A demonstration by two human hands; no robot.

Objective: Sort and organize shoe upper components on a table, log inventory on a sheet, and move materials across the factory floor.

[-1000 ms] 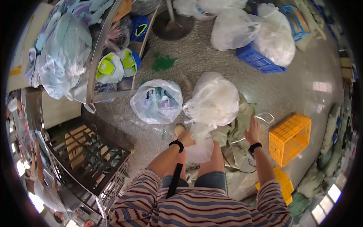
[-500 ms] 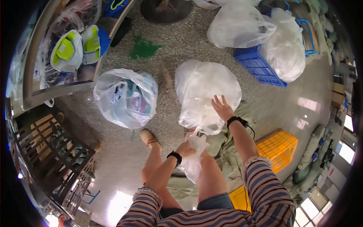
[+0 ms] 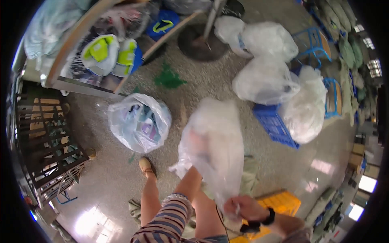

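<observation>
In front of my legs is a large translucent white plastic bag (image 3: 221, 146), smeared by motion. My left forearm goes into it or behind it, and my left hand (image 3: 198, 141) shows only as a blurred patch through the plastic, its fingers unreadable. At the bag's lower right end, my right hand (image 3: 245, 207) is closed on a gathered piece of the plastic. To the left on the floor stands an open clear plastic bag (image 3: 121, 131) with bluish and purple pieces inside.
A blue crate (image 3: 275, 125) bears a full white bag (image 3: 306, 109) at the right, with other white bags beyond. Close to my right arm is a yellow crate (image 3: 279, 202). A wood-edged bin (image 3: 93, 87) stands far left, a dark slatted rack (image 3: 48, 137) nearer.
My left hand has gone from the bunched plastic by my knee to within or behind the large bag. My right hand has dropped from the bag's top to its near end. The view has shifted.
</observation>
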